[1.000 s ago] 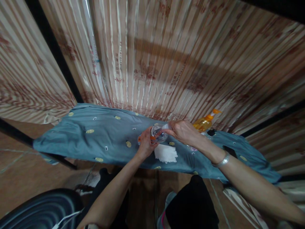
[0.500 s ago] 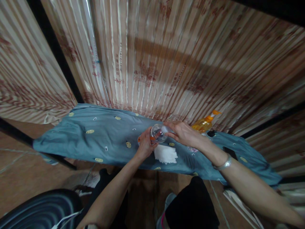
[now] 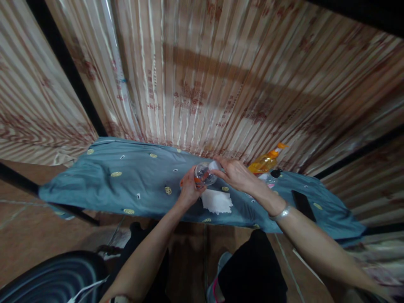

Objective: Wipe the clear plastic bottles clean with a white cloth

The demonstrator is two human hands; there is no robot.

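Observation:
My left hand (image 3: 190,188) is wrapped round a clear plastic bottle (image 3: 206,176) with an orange band or label, held over the cloth-covered bench. My right hand (image 3: 235,173) pinches a small white piece (image 3: 215,165), which looks like folded tissue, against the right end of the bottle. Just below the bottle, a white paper tissue (image 3: 217,202) with a ragged edge lies flat on the blue-grey cloth (image 3: 148,176).
Behind my right hand lies or leans an orange pump bottle (image 3: 264,162). A clear container (image 3: 268,180) with a black cap and a black phone (image 3: 303,205) are farther right. Striped curtains hang behind, with dark metal posts (image 3: 67,69). A black ribbed stool (image 3: 53,277) stands lower left.
The view has shifted slightly, showing more of the phone and clear container. My right hand and the white piece have shifted a little along the bottle's end; my left hand keeps its hold.

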